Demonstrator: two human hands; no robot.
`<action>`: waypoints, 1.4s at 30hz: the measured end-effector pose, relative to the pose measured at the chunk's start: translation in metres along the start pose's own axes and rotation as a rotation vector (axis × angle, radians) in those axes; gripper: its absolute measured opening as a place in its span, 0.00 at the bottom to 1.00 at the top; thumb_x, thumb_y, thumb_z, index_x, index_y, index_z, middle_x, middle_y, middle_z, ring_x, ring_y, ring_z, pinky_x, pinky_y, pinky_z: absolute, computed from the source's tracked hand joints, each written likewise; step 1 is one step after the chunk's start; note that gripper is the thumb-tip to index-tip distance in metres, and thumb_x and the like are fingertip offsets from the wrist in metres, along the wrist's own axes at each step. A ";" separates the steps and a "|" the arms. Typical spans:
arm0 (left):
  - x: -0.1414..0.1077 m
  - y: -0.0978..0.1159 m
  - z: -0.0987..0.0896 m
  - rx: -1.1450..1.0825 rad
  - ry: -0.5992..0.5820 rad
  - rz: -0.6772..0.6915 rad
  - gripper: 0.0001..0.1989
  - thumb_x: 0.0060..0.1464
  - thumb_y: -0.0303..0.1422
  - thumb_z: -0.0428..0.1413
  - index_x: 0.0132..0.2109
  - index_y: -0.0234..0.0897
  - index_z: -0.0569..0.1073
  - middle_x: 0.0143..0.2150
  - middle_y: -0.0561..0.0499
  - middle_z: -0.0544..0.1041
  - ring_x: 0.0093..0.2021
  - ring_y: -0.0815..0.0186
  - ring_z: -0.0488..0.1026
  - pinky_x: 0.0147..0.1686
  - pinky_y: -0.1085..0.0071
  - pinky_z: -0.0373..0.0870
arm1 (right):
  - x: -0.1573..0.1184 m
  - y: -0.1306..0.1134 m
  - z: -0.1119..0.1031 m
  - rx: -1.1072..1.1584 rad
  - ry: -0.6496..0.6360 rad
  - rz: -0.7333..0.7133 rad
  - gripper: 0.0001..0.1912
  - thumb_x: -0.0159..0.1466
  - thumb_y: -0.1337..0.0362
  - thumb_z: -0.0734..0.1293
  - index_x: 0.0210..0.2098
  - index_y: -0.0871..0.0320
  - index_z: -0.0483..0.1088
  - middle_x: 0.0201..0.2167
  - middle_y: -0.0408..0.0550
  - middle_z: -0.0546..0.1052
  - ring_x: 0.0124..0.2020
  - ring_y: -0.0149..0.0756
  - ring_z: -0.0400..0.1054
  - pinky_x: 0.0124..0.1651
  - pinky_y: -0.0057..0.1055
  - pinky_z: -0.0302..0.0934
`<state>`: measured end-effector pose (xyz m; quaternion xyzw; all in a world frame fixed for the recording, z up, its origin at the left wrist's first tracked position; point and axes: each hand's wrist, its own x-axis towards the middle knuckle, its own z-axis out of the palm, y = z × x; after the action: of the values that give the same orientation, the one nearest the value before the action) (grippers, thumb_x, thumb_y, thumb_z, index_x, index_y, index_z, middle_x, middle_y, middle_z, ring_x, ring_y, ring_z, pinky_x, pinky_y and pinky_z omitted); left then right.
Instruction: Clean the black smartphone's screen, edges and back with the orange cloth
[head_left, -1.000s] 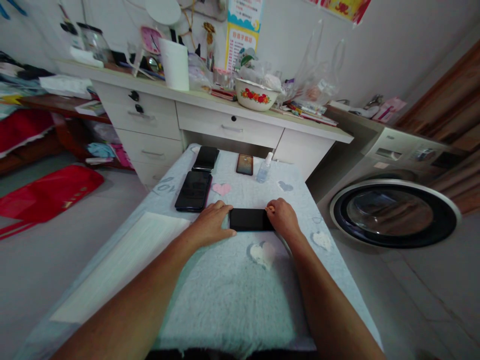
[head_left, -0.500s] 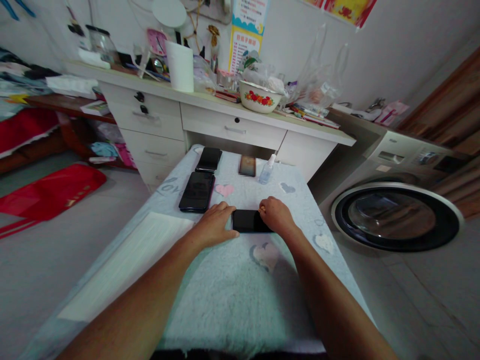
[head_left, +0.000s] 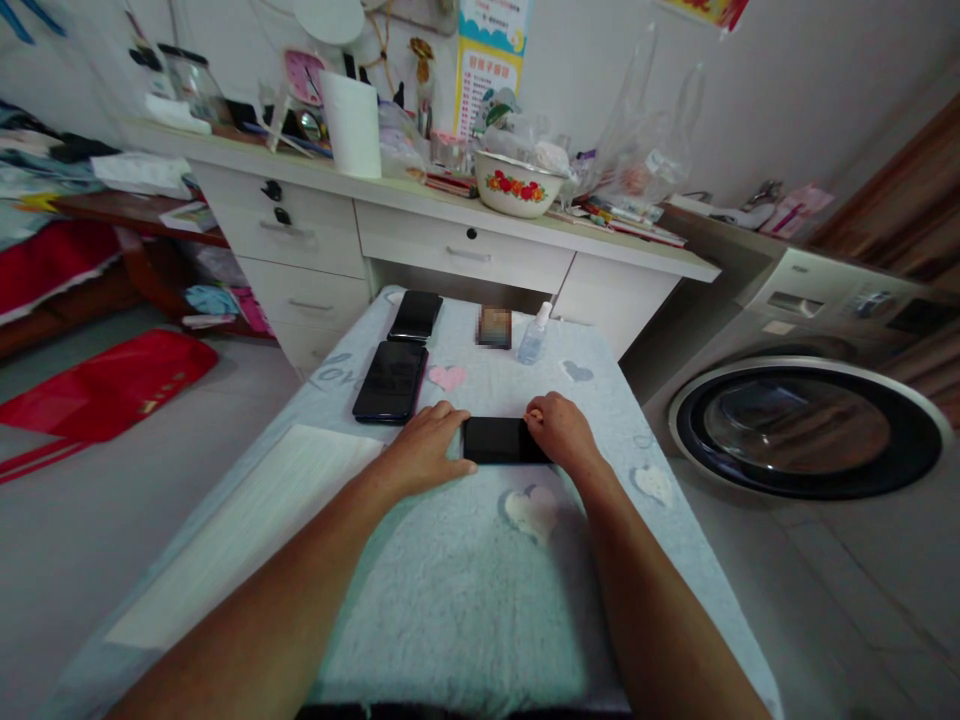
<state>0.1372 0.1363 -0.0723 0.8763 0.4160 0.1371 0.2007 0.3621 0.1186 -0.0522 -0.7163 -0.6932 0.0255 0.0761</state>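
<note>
A smartphone with a dark screen lies crosswise on the cloth-covered table. My left hand holds its left end, with the thumb at the near edge and the fingers at the far edge. My right hand is closed over the phone's right end, its curled fingers against the screen. Whatever may be inside those fingers is too small to make out. Beyond my left hand lies a larger dark phone, with a black folded item behind it.
A clear spray bottle stands beyond my right hand, beside a small blurred card-like item. A long white sheet lies along the table's left side. Drawers stand behind the table, and a washing machine is at the right.
My right hand has slid slightly to the right along the phone's screen. My left hand stays on the phone's left end. The camera view has shifted a little.
</note>
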 end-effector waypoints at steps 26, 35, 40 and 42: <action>-0.001 0.002 -0.001 0.019 -0.015 -0.012 0.32 0.46 0.42 0.59 0.57 0.34 0.65 0.50 0.42 0.68 0.52 0.54 0.66 0.52 0.62 0.63 | 0.003 0.042 -0.006 -0.042 -0.023 0.157 0.11 0.60 0.65 0.61 0.36 0.57 0.76 0.37 0.50 0.78 0.38 0.36 0.69 0.37 0.27 0.54; 0.000 0.001 -0.001 0.018 -0.014 -0.007 0.32 0.46 0.42 0.59 0.57 0.35 0.65 0.50 0.43 0.68 0.51 0.54 0.66 0.52 0.62 0.63 | 0.003 0.034 -0.004 -0.053 -0.019 0.141 0.12 0.61 0.64 0.61 0.36 0.57 0.75 0.37 0.51 0.78 0.39 0.36 0.69 0.38 0.28 0.55; -0.001 0.000 0.000 0.023 -0.016 -0.006 0.32 0.46 0.42 0.59 0.57 0.34 0.64 0.50 0.43 0.68 0.51 0.54 0.66 0.52 0.62 0.63 | 0.003 0.032 -0.001 -0.032 -0.011 0.113 0.11 0.61 0.64 0.62 0.36 0.57 0.75 0.38 0.51 0.77 0.39 0.36 0.69 0.40 0.27 0.55; -0.001 -0.001 0.000 0.026 -0.014 -0.003 0.32 0.46 0.42 0.59 0.57 0.34 0.64 0.50 0.42 0.68 0.52 0.54 0.66 0.52 0.62 0.63 | 0.003 0.031 -0.001 -0.028 -0.006 0.105 0.11 0.61 0.63 0.62 0.36 0.57 0.75 0.38 0.51 0.77 0.39 0.36 0.69 0.40 0.27 0.55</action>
<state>0.1361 0.1364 -0.0729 0.8792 0.4175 0.1253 0.1925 0.3934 0.1203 -0.0557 -0.7527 -0.6550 0.0218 0.0625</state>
